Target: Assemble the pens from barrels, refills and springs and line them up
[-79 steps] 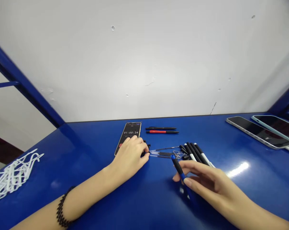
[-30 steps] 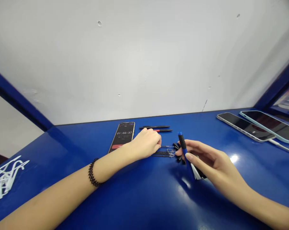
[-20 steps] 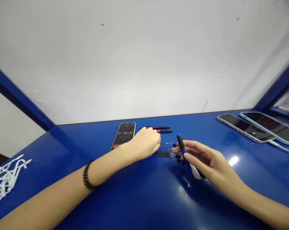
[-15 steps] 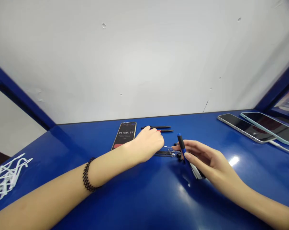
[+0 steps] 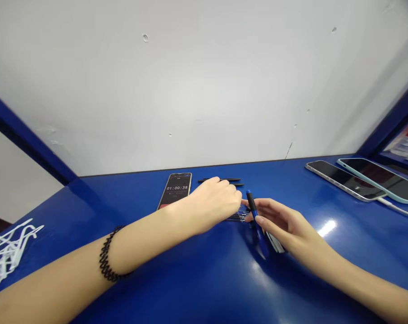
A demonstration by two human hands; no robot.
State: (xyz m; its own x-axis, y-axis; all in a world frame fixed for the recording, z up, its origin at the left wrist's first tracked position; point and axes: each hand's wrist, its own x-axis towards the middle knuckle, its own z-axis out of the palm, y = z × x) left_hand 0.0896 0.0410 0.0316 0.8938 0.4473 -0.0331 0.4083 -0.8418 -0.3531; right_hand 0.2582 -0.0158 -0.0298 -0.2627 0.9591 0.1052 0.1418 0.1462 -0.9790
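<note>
Between the thumb and fingers of my right hand is a blue pen with a black grip, its blue tip pointing up and away. My left hand is closed, knuckles up, just left of the pen; its fingertips and anything in them are hidden. Beneath and beside it lie several thin dark pen refills and small springs. Under my right palm some white and grey pen parts show in part. Behind my left hand two dark pens lie on the blue table.
A phone with a running timer lies left of my left hand. At the right are two more phones, one silver-edged and one light-blue-edged, with a white cable. White plastic strips are piled at the left. A white wall stands behind.
My left hand has moved right, closer to the pen, covering more of the refills and springs. My right hand keeps hold of the pen, shifted slightly left.
</note>
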